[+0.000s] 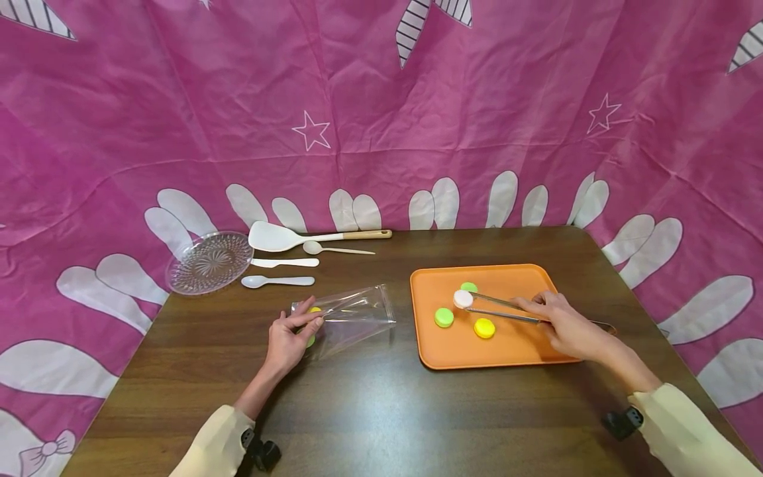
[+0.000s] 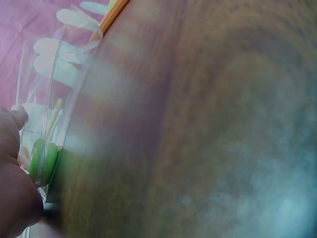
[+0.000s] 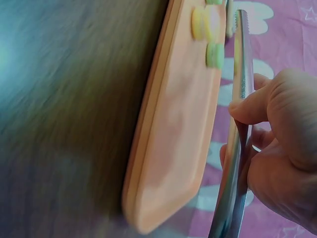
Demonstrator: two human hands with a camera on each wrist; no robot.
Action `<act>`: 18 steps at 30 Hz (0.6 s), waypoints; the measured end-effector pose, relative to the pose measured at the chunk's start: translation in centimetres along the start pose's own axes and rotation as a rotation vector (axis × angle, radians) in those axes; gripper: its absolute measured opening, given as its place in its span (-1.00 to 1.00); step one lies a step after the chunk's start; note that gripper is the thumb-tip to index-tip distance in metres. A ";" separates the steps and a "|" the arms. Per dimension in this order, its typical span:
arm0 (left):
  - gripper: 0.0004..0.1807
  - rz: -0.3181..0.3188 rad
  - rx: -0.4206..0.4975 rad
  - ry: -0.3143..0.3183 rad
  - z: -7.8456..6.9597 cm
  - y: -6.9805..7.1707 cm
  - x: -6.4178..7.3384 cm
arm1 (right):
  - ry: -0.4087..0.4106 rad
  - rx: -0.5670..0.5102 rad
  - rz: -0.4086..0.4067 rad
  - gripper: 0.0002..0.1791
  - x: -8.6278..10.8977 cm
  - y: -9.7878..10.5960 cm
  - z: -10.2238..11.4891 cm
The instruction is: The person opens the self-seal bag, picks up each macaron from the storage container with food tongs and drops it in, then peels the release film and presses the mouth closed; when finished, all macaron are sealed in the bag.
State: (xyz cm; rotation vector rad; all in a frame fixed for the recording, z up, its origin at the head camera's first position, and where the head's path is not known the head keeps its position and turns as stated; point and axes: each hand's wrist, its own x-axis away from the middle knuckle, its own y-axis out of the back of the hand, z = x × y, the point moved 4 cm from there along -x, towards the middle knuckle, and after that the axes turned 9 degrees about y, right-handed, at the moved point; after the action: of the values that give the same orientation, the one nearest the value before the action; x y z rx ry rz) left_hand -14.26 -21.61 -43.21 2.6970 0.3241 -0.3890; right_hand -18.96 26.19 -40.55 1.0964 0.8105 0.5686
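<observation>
My left hand (image 1: 287, 343) pinches a clear plastic bag (image 1: 357, 317) near its left end. Inside, partly hidden by the fingers, are a yellow macaron (image 1: 314, 309) and a green macaron (image 2: 43, 161). On the other side, my right hand (image 1: 566, 324) grips metal tongs (image 1: 507, 317), whose tips are closed around a white macaron (image 1: 463, 299) over the orange tray (image 1: 524, 348). Around it on the tray are a green macaron (image 1: 444, 317), a yellow macaron (image 1: 485, 328) and another green macaron (image 1: 469, 287), partly covered by the white one.
Behind the left hand lie a white spoon (image 1: 277, 281), a white knife (image 1: 286, 263), a small long-handled spoon (image 1: 336, 249) and a white spatula (image 1: 280, 237) with a wooden handle. A clear patterned plate (image 1: 210, 264) sits at the table's left back edge. Pink cloth (image 1: 357, 99) hangs behind.
</observation>
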 end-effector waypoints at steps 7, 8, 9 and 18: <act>-0.89 0.006 -0.005 0.000 0.0 0.0 0.0 | 0.007 -0.016 0.036 -0.20 -2.4 -0.7 1.1; -0.89 0.004 -0.004 0.004 -0.1 0.0 0.0 | -0.002 -0.023 0.048 -0.20 -2.7 -0.8 1.3; -0.89 0.004 -0.002 0.007 -0.2 0.0 0.0 | -0.013 -0.029 0.061 -0.20 -3.0 -0.9 1.4; -0.89 -0.009 0.006 0.000 1.9 -0.3 -0.3 | 0.021 -0.071 0.092 -0.26 -6.2 -2.0 2.8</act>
State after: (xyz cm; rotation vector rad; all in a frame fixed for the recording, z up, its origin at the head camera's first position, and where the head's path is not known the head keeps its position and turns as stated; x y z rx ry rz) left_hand -15.04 -22.20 -44.89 2.7023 0.3356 -0.3939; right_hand -20.32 19.21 -39.99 1.0676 0.7552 0.6824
